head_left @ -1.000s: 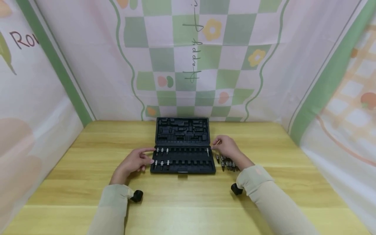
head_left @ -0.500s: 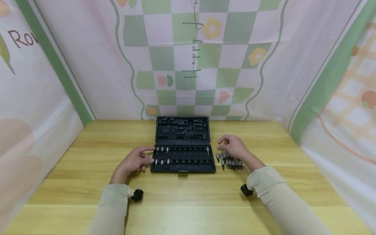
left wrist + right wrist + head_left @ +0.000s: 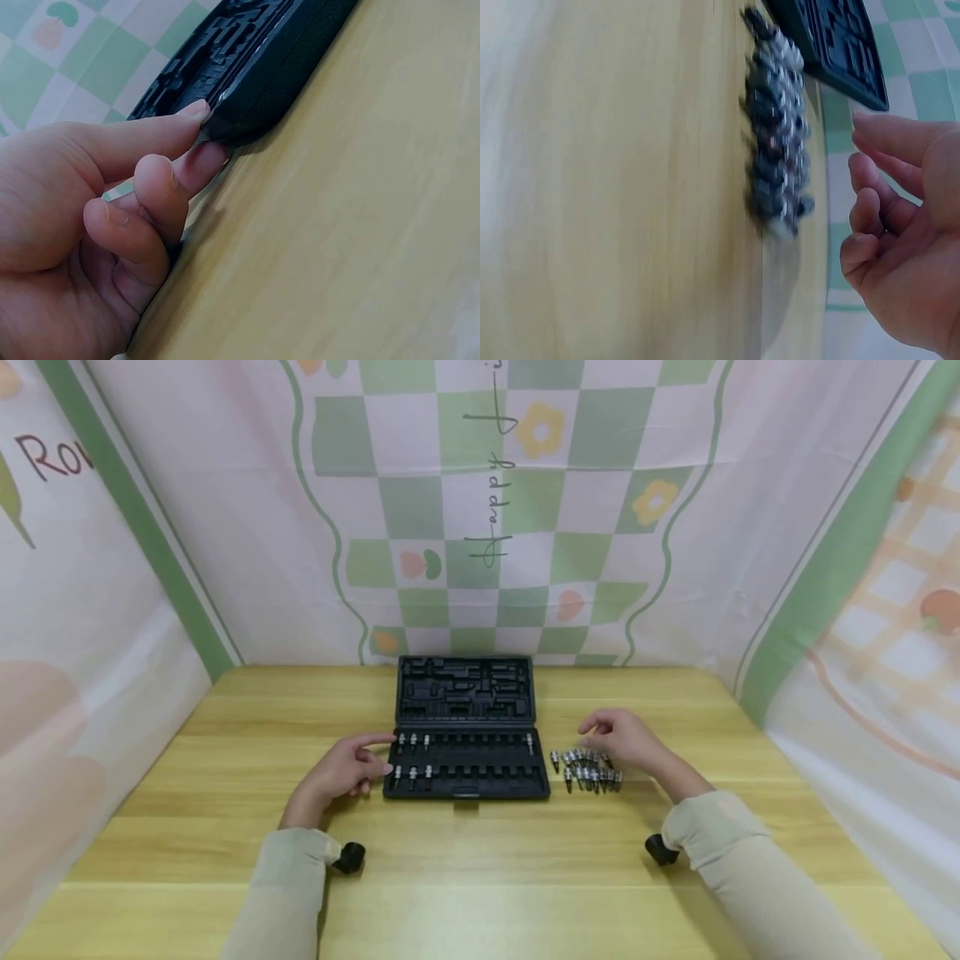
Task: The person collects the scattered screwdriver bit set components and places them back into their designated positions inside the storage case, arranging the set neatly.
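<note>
A black hinged case (image 3: 465, 753) lies open on the table. Steel bit sockets (image 3: 413, 774) stand at the left of both its rows, with a single bit socket (image 3: 530, 744) at the back row's right end. My left hand (image 3: 341, 772) holds the case's left edge; in the left wrist view, thumb and a finger pinch the rim near a corner (image 3: 247, 120). To the right of the case lies a pile of loose bit sockets (image 3: 588, 770), blurred in the right wrist view. Above its far right side hovers my right hand (image 3: 628, 743), fingers loosely bent, nothing visible in them.
The case's moulded lid (image 3: 465, 691) leans up towards the back curtain (image 3: 498, 510). The wooden table (image 3: 465, 877) runs to curtains on both sides. A black wrist camera (image 3: 350, 857) is on the left cuff, another black camera (image 3: 662, 849) on the right.
My right hand has moved right, from the case's right edge to over the loose bit sockets, uncovering more of the pile. My left hand stays at the case's left edge.
</note>
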`<control>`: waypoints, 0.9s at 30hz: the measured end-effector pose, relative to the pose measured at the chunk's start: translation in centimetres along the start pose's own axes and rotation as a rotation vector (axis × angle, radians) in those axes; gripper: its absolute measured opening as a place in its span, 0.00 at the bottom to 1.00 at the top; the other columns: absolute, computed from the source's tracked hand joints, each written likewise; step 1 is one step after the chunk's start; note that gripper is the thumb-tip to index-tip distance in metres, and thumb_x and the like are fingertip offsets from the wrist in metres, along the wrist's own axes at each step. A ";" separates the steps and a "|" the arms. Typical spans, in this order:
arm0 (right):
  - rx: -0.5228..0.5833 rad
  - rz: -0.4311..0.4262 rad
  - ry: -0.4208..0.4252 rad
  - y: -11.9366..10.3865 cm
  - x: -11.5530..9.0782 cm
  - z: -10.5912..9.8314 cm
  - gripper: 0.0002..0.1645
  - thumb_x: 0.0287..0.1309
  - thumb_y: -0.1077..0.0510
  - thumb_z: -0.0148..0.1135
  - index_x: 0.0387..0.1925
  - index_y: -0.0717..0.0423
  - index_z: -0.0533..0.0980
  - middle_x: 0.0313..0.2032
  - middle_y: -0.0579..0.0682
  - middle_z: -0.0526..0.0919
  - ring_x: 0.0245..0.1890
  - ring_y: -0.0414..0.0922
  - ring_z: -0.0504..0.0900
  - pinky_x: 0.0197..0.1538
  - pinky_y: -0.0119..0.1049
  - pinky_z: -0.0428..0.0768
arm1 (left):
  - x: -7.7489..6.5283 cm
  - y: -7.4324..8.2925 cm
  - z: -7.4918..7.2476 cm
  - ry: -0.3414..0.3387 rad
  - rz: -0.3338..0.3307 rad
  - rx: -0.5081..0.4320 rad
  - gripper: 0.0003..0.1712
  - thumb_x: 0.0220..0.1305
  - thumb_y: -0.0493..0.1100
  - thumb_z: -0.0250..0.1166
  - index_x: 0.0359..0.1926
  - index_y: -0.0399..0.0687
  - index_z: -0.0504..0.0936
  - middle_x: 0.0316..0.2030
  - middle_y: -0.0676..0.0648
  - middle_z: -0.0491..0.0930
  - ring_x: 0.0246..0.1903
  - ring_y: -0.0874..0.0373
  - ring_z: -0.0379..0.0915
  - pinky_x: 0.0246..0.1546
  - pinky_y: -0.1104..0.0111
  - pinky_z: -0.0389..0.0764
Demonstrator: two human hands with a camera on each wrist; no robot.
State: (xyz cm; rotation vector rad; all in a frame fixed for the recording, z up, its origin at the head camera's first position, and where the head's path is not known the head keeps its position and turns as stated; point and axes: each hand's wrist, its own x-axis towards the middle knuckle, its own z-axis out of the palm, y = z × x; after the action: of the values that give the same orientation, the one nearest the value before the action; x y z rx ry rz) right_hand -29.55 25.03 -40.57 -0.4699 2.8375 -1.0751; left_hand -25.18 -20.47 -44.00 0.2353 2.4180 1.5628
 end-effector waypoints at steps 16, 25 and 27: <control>0.056 -0.036 -0.081 2.7 -1.7 -1.2 0.16 0.54 0.71 0.64 0.46 0.67 0.79 0.31 0.54 0.80 0.33 0.48 0.77 0.35 0.38 0.78 | 0.1 0.0 0.0 0.005 -0.004 0.002 0.30 0.66 0.35 0.63 0.69 0.48 0.69 0.33 0.43 0.82 0.15 0.56 0.71 0.13 0.70 0.68; 0.050 -0.054 -0.126 3.5 -2.1 -1.4 0.16 0.55 0.70 0.64 0.47 0.65 0.80 0.34 0.53 0.80 0.37 0.50 0.76 0.42 0.41 0.77 | 0.1 -0.2 0.0 0.003 -0.002 0.000 0.31 0.66 0.35 0.63 0.69 0.49 0.69 0.33 0.43 0.82 0.16 0.56 0.72 0.13 0.69 0.68; 0.049 -0.055 -0.126 3.7 -2.1 -1.4 0.16 0.55 0.69 0.64 0.47 0.64 0.80 0.34 0.53 0.80 0.37 0.50 0.76 0.42 0.42 0.77 | 0.1 -0.2 0.0 0.003 -0.004 -0.001 0.31 0.66 0.36 0.63 0.69 0.49 0.69 0.33 0.44 0.82 0.16 0.56 0.72 0.14 0.69 0.69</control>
State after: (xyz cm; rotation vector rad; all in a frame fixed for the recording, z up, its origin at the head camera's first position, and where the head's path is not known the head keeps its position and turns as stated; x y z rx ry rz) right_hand -28.74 29.18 -42.01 -0.5920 2.6979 -1.0808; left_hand -25.26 -20.54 -44.23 0.2276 2.4187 1.5641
